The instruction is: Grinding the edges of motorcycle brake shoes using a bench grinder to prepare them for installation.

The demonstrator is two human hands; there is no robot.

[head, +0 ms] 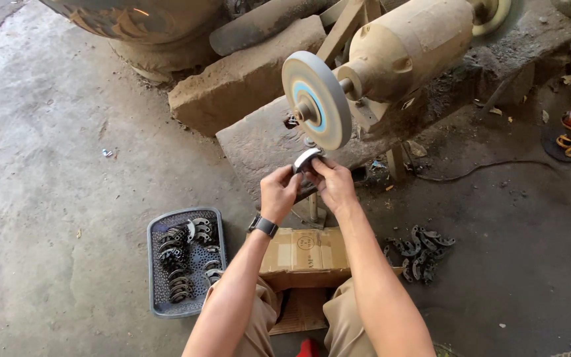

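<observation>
Both hands, left hand (279,192) and right hand (334,185), hold curved metal piece (306,158) arching upward.

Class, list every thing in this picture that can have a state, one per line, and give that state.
Curved shiny metal piece: held up in both hands, just below the wheel.
Left hand: gripping the piece.
Right hand: gripping the piece.
Round grey grinding wheel: mounted on its motor; spinning cannot be told.
Grey plastic tray: partly filled with metal pieces.
Brown cardboard box: closed.
</observation>
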